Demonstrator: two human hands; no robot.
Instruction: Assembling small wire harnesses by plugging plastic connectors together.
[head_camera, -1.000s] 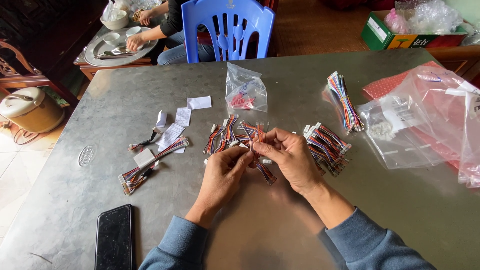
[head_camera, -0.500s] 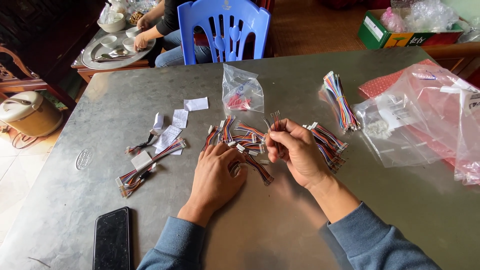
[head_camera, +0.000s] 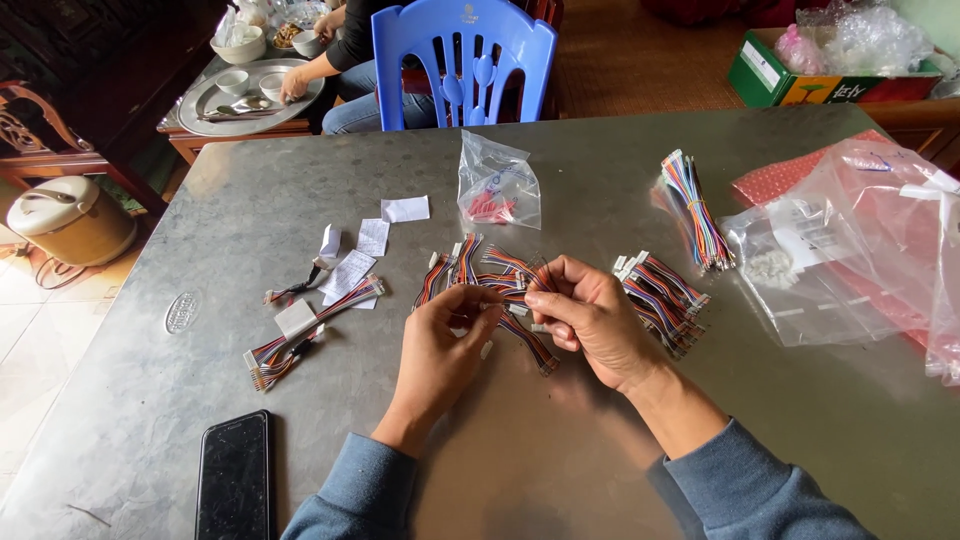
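Both hands meet over the grey surface. The left hand and right hand have their fingers pinched on one multicoloured wire harness, lifting it clear of the loose pile so it stays separate.

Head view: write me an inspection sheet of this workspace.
Surface: grey metal table, scuffed.
Job's things: loose wire harnesses under the hands; harness pile; tied bundle.
Clutter: phone, paper slips, small bag, large plastic bags.
Hands: left hand and right hand pinch one harness between them.
Cables: taped harnesses at left.
Surroundings: blue chair, seated person, tray, cooker, box.
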